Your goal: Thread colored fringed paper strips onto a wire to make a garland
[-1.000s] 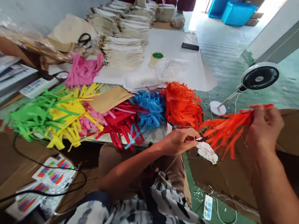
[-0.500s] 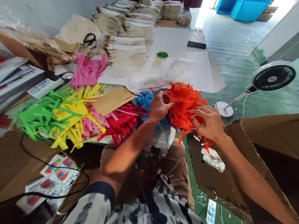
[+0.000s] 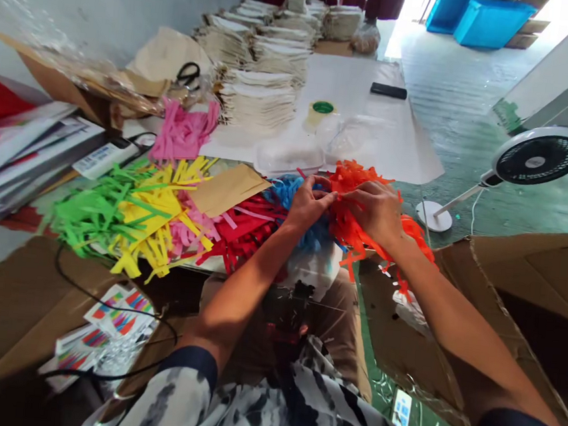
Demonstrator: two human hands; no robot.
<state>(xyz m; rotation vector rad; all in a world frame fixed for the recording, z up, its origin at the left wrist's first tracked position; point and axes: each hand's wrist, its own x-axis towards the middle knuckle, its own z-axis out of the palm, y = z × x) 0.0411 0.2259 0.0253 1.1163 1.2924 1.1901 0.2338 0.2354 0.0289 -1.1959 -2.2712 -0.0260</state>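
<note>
A heap of orange fringed strips (image 3: 347,229) lies at the right end of a row of coloured strips. My left hand (image 3: 309,205) is closed at the heap's left edge, thumb and fingertips pinching the orange strips. Close against it, my right hand (image 3: 377,212) reaches over the heap with fingers bent together on the strips; its fingertips are partly hidden. Some orange strips spread out to the right of my right wrist. Blue strips (image 3: 286,190) lie beneath and left of my left hand, beside red strips (image 3: 245,229).
Pink strips (image 3: 186,126), yellow strips (image 3: 150,217), green strips (image 3: 88,211) and a brown envelope (image 3: 228,191) lie to the left. Farther back are stacked cream bags (image 3: 259,100), a tape roll (image 3: 321,109) and scissors (image 3: 188,75). A fan (image 3: 540,157) and cardboard box (image 3: 523,283) stand right.
My right hand has moved left across the orange strips to meet my left hand, its fingers closing. Orange strips now spread past its wrist. The whole view has shifted slightly.
</note>
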